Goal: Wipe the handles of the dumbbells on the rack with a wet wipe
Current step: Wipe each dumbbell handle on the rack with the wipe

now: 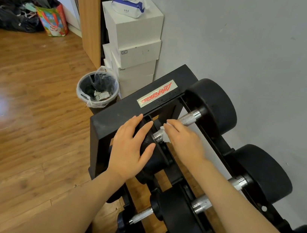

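Wet wipe [165,136] under right hand [184,140] fingers, against dumbbell handle [188,118]

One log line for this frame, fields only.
left hand: steadies dumbbell head | right hand: rubs wet wipe on handle | rack: top row

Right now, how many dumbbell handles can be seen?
3 handles: one under the right hand, one crossed by the right forearm, one lower down. More may be hidden.

Red "LifeFitness" script on silver sticker [157,93], rack [109,118] top end; wipe pack print illegible.
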